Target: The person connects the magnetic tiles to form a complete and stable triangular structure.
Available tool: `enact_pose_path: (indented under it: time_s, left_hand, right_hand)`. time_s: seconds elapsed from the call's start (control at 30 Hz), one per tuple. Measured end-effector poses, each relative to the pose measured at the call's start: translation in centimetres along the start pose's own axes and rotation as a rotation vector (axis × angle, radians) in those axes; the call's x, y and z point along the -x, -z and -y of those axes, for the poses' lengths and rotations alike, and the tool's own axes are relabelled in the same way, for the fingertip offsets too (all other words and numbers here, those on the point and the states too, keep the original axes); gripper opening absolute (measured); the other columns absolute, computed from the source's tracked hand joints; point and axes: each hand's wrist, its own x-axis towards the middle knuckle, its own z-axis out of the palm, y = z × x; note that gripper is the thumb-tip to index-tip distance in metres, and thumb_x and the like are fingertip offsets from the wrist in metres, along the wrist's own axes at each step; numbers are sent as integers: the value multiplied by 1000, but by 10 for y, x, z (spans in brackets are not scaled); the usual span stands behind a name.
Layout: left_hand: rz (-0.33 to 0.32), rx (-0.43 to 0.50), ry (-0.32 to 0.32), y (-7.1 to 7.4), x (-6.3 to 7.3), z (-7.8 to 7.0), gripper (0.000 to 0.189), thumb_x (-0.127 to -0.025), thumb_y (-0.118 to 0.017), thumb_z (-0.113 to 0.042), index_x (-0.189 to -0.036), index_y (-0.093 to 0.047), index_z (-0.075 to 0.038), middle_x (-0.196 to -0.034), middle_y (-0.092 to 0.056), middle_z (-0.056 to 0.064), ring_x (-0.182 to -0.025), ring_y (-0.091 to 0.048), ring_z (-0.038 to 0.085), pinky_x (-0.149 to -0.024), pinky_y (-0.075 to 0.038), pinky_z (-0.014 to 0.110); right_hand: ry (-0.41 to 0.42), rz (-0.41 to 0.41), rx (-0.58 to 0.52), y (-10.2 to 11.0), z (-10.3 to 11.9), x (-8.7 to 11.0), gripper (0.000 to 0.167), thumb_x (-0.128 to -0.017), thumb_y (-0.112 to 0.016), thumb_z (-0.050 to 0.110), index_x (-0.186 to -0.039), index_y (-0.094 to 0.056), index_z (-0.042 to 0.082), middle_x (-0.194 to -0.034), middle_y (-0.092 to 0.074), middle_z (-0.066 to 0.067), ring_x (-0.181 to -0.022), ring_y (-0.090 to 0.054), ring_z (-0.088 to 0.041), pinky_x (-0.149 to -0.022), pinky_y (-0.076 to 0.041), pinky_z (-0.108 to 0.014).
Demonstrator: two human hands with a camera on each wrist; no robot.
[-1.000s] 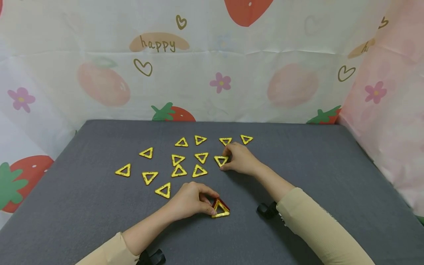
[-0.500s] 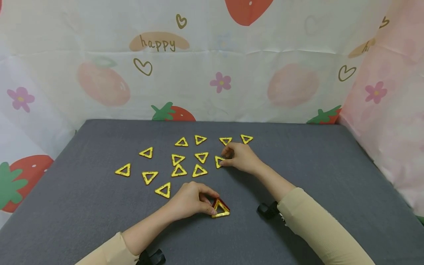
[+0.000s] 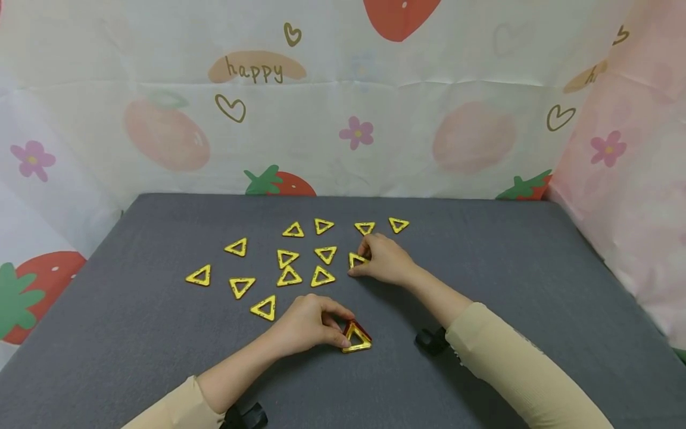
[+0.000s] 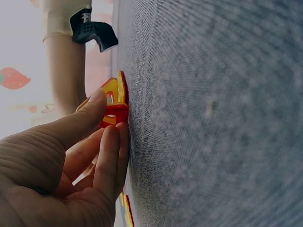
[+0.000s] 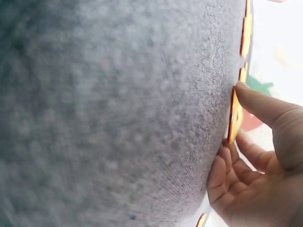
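Note:
My left hand (image 3: pixel 308 326) pinches a small upright structure (image 3: pixel 358 348) of triangular magnetic tiles, yellow outside with red showing inside, low on the grey tabletop. The left wrist view shows the thumb on one side of this tile structure (image 4: pixel 121 90) and the fingers beneath. Farther back and to the right, my right hand (image 3: pixel 390 261) has thumb and fingertips at two ends of a yellow triangular magnetic tile (image 3: pixel 351 261). Seen from the right wrist, that tile (image 5: pixel 233 118) lies flat against the cloth, its edge red; part of it is hidden by the hand in the head view.
Several more hollow yellow triangular tiles lie flat across the middle and left of the table (image 3: pixel 482 250), among them one tile (image 3: pixel 365 228) just behind the right hand and another tile (image 3: pixel 323 276) to its left. A printed curtain (image 3: pixel 407 155) hangs behind the far edge.
The right hand shifts slightly left and nearer, its thumb coming round the near side of the tile, which has turned a little. The left hand keeps its hold on the structure.

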Motion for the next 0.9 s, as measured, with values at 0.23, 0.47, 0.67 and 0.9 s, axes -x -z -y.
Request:
enact_pose_path:
  time_s: [0.23,0.47,0.67,0.9]
  left_hand:
    - [1,20,5,0,1,-1,37,-75,-85,-15,-110,-76,-8,-82,-78,6,-69,-70,7,-62,-53,24]
    - [-4,15,5,0,1,-1,37,-75,-86,-16,-109,-76,-9,-81,-78,6,-68,-70,6,-62,-54,24]
    - [-5,12,4,0,1,-1,37,-74,-86,-16,-109,-76,-8,-82,-78,5,-68,-70,7,-62,-54,24]
    - [-1,9,11,0,1,-1,37,-75,-85,-15,-110,-76,-9,-82,-78,6,-68,-70,7,-62,-54,24]
  right_hand:
    - [40,-15,-158,4,-2,0,22,-88,-75,20,-101,-62,9,-89,-69,-9,-70,-62,-13,-62,-51,-25]
    - [50,-21,-270,9,-1,4,9,-95,-65,11,-104,-62,11,-85,-71,-12,-67,-68,-13,-62,-58,-28]
    - [35,-42,-377,14,3,17,10,-97,-63,14,-103,-69,10,-97,-72,-13,-75,-70,-15,-70,-60,-31]
    - [104,-45,-313,21,2,38,20,-86,-77,19,-104,-73,16,-106,-72,-7,-83,-66,-14,-73,-55,-30]
